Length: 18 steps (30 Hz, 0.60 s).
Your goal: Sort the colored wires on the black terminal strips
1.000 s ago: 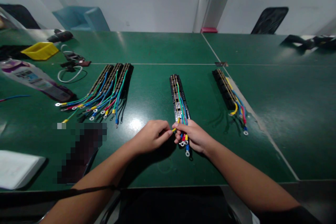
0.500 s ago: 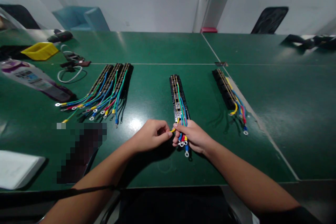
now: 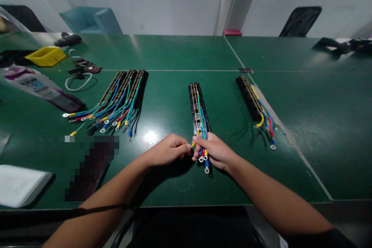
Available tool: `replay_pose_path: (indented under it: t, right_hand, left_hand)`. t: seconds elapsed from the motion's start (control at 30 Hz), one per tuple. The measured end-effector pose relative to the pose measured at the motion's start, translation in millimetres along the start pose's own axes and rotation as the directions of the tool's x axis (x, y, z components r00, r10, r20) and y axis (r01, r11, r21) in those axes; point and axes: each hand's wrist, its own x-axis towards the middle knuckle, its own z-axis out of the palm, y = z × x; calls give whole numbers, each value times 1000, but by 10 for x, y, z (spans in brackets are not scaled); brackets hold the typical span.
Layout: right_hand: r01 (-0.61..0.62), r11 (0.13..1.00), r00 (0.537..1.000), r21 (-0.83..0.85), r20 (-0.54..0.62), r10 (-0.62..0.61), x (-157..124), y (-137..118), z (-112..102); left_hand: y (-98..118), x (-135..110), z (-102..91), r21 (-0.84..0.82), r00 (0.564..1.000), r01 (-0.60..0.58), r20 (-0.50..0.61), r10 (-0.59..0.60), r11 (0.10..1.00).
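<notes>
In front of me a black terminal strip (image 3: 195, 102) with long metal bars lies on the green table, its near end by my hands. Green, blue and red wires run along it, ending in ring terminals (image 3: 206, 170). My right hand (image 3: 217, 150) is closed around this wire bundle just below the strip, with the terminals poking out underneath. A short yellow wire (image 3: 193, 145) bends out to the left past my right thumb. Its end is pinched between the thumb and fingers of my left hand (image 3: 170, 150), which hide the tip.
Several similar wired strips (image 3: 125, 89) lie side by side at the left. Another wired strip (image 3: 248, 97) lies at the right. Farther left are a bottle (image 3: 43, 89), a yellow bin (image 3: 46, 56), a cable (image 3: 78, 82), a white box (image 3: 23, 186) and a blurred-out flat object (image 3: 90, 174).
My left fingers have closed up a little more at the yellow wire's end, and the wire slants slightly more downward. My right hand keeps its grip; the strip stays put.
</notes>
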Motion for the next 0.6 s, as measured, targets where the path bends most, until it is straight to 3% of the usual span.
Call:
replay_pose_path:
  t: [0.13, 0.3, 0.6]
  right_hand:
    - [1, 1000, 1000, -8, -4, -1, 7, 7, -5]
    - [19, 1000, 1000, -6, -5, -19, 23, 31, -10]
    - [39, 999, 999, 11, -22, -38, 21, 38, -5]
  left_hand:
    - [5, -3, 12, 172, 997, -56, -33, 63, 984]
    - [15, 1, 34, 477, 968, -200, -40, 248, 856]
    - [29, -9, 5, 440, 974, -202, 0, 225, 875]
